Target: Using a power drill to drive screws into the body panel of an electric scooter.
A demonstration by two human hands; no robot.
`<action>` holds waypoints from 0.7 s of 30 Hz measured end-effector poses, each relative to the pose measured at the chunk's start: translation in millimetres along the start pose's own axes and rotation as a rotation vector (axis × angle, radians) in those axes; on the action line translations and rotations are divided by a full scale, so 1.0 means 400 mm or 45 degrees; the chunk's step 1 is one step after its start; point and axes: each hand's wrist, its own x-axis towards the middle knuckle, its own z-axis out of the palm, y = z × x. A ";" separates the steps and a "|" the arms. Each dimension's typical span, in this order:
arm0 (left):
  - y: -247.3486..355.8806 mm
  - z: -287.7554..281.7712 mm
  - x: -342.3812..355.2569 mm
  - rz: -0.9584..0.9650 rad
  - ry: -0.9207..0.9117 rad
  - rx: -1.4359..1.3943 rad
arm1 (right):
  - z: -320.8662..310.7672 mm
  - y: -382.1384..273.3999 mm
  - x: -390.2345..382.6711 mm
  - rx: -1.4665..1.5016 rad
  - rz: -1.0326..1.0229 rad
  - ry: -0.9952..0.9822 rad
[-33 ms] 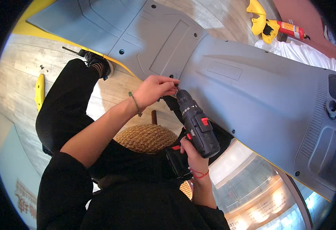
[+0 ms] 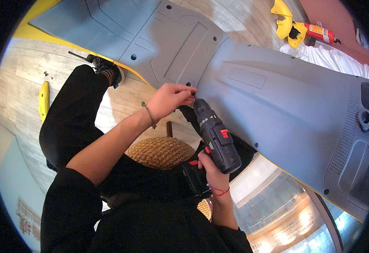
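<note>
My right hand [image 2: 213, 170] is wrapped round the handle of a black cordless drill [image 2: 219, 141] with red switches. The drill points away from me, its chuck beside the near edge of a large grey molded panel [image 2: 252, 95]. At the bit's tip, the thumb and fingers of my left hand [image 2: 170, 100] are pinched together on a small dark piece [image 2: 193, 93] that looks like a screw; the fingers partly hide it. Just beyond these fingers is a recessed hole [image 2: 188, 84] in the panel. More such holes line the panel's edges.
A woven stool [image 2: 161, 152] stands below my left forearm. On the wooden floor at left lie a yellow curved part [image 2: 44, 101] and several tiny dark pieces [image 2: 46, 74]. At far right are yellow parts [image 2: 282, 21], a red fire extinguisher [image 2: 320, 33] and white sheeting [image 2: 332, 59].
</note>
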 end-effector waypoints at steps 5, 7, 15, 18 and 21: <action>-0.040 0.029 -0.005 0.101 0.186 0.155 | -0.005 -0.021 0.030 -0.004 0.063 -0.016; -0.058 0.041 -0.004 0.137 0.269 0.324 | -0.017 -0.042 0.053 -0.051 0.100 -0.060; -0.074 0.056 0.006 0.101 0.355 0.225 | -0.044 -0.112 0.122 -0.168 0.181 -0.146; -0.070 0.058 0.020 0.147 0.412 0.260 | -0.039 -0.127 0.135 -0.201 0.163 -0.159; -0.067 0.050 0.033 0.100 0.421 0.208 | -0.035 -0.138 0.150 -0.254 0.123 -0.180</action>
